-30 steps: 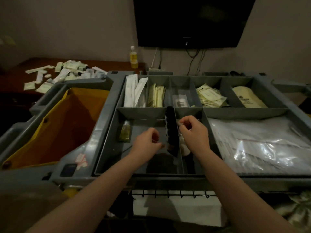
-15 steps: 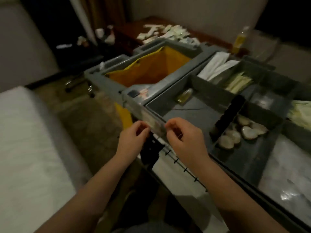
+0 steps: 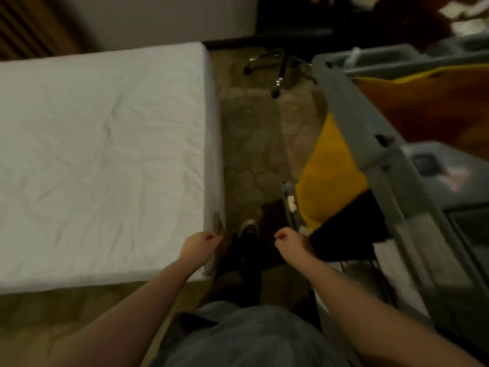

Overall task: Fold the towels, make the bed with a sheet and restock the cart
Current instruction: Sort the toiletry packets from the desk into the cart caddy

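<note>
A strip of patterned carpet (image 3: 251,144) runs from 6 to 12 o'clock. The bed (image 3: 209,128) closes it off at 9 o'clock, with a white sheet (image 3: 100,154) lying creased over it. The grey cart (image 3: 370,144) and its yellow bag (image 3: 328,176) close it at 3 o'clock. A chair base (image 3: 277,67) stands across the far end at 12 o'clock. The left hand (image 3: 197,247), clenched, hangs over the bed's near corner. The right hand (image 3: 291,243), also clenched, is just beside the cart's edge. A shoe (image 3: 250,225) shows between them.
</note>
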Demonstrator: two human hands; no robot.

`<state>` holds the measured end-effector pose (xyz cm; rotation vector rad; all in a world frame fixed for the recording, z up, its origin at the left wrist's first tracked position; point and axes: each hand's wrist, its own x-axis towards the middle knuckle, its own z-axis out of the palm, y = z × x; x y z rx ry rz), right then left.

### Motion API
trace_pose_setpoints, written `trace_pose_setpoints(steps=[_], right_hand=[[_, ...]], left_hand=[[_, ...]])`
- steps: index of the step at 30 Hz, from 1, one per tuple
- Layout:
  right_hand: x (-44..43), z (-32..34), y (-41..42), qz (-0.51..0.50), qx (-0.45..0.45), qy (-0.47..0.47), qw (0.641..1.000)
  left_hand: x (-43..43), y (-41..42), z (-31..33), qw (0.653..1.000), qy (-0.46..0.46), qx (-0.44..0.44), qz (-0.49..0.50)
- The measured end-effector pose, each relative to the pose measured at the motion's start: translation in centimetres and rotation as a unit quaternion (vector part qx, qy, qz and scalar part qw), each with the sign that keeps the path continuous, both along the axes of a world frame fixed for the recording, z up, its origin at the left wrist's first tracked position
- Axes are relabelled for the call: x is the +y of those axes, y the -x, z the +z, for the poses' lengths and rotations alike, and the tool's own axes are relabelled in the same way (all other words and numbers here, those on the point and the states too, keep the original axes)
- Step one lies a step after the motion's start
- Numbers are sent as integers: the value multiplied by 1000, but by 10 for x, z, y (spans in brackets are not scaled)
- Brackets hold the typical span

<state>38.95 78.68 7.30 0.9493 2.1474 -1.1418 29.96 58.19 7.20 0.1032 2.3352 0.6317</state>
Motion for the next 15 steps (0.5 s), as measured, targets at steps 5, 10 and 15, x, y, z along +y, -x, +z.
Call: trace_pose_setpoints(steps=[5, 10, 15], right_hand=[[14, 17, 198, 98, 129, 5, 987], [56, 29, 338, 93, 116, 23, 989], [125, 21, 442, 16, 40, 29, 999]], left_hand=[[-2, 135, -34, 994, 25, 2, 109], [48, 264, -17, 995, 29, -18, 97], [138, 395, 35, 999, 13, 20, 28]])
